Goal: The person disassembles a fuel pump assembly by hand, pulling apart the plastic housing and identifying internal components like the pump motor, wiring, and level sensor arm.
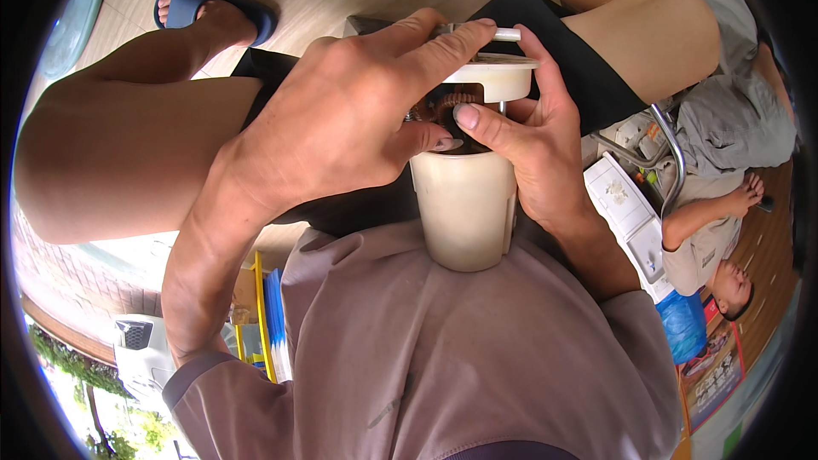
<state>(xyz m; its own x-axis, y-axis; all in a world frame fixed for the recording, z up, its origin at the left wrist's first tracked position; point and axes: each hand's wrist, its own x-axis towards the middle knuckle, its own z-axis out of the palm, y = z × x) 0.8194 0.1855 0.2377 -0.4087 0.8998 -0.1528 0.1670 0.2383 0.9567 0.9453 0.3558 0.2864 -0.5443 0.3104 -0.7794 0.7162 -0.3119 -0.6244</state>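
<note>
A cream, cup-shaped housing (466,213) rests upright against my lap and shirt. Above its rim sits a dark motor with a copper-coloured winding (453,109), partly hidden by my thumbs. On top is a cream cap (492,77) with a small white piece (506,35) at its upper edge, and a gap lies between cap and housing. My left hand (341,111) grips from the left, its fingers over the cap and its thumb at the motor. My right hand (537,132) curls round from the right, index finger behind the cap, thumb pressed on the motor.
A black item (588,68) spans my knees. At right are a white plastic case (626,213), a bent metal tube (673,158), a blue bag (684,328) and another person (707,221). A yellow frame (260,315) stands behind my left arm, and a white vehicle (141,353) farther left.
</note>
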